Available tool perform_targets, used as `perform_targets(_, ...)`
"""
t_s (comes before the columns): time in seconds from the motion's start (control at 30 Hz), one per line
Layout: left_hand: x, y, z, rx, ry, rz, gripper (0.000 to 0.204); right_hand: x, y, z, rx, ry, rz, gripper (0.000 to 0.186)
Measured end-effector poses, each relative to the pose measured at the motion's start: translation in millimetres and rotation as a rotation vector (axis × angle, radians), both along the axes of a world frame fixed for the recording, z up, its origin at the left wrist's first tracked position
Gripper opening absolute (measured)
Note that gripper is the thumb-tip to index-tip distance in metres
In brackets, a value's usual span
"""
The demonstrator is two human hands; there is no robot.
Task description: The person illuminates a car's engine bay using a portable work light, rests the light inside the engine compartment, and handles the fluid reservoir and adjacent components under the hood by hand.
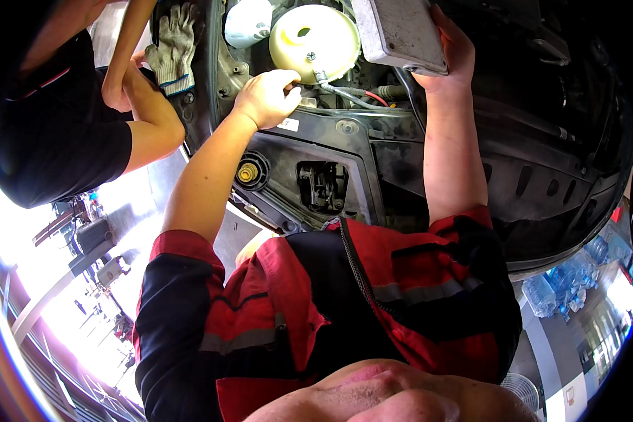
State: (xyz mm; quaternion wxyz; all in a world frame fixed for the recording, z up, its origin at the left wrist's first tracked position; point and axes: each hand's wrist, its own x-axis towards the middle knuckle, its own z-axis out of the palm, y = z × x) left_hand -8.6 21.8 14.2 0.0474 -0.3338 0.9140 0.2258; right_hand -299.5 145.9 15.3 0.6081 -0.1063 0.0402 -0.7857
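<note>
My left hand [266, 98] is closed, its fingers curled in just below a round cream-coloured reservoir [334, 39] in the engine bay. Whatever those fingers pinch, if anything, is hidden. A grey plug with a cable [322, 76] runs from the reservoir's lower edge, to the right of that hand. Farther right, my right hand [458, 55] grips the right side of a flat, worn grey metal box [401, 32]. The box is tilted and partly cut off by the top edge of the view. Red and dark wires [376, 97] pass beneath it.
A dirty work glove [174, 49] lies on the left fender. Beside it a co-worker in a dark shirt [63, 126] leans in with folded arms. A white container [248, 21] stands left of the reservoir. Plastic bottles [559, 285] lie on the floor at right.
</note>
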Motion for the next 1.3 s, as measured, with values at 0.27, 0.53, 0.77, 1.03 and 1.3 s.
perform_targets(0.27, 1.9, -1.7, -4.0, -0.015, 0.031, -0.019, 0.032, 0.7, 0.2, 0.6, 0.028, 0.007, -0.015, 0.042)
perform_targets(0.53, 2.0, -2.3, -3.8, -0.008, 0.015, -0.012, 0.032, -1.0, 0.6, -1.0, 0.094, -0.005, -0.026, 0.041)
perform_targets(0.77, 0.5, -0.5, -2.0, -0.003, 0.020, -0.001, 0.032, -0.7, -0.3, -2.7, 0.031, -0.011, -0.017, 0.041)
perform_targets(1.03, 1.0, -0.9, -2.3, 0.011, 0.028, 0.005, 0.032, -0.7, 0.0, -2.6, -0.008, -0.013, -0.001, 0.041)
perform_targets(1.3, 1.7, -2.2, -3.3, 0.000, 0.030, -0.009, 0.032, 2.4, 0.0, 3.6, -0.012, -0.021, 0.011, 0.042)
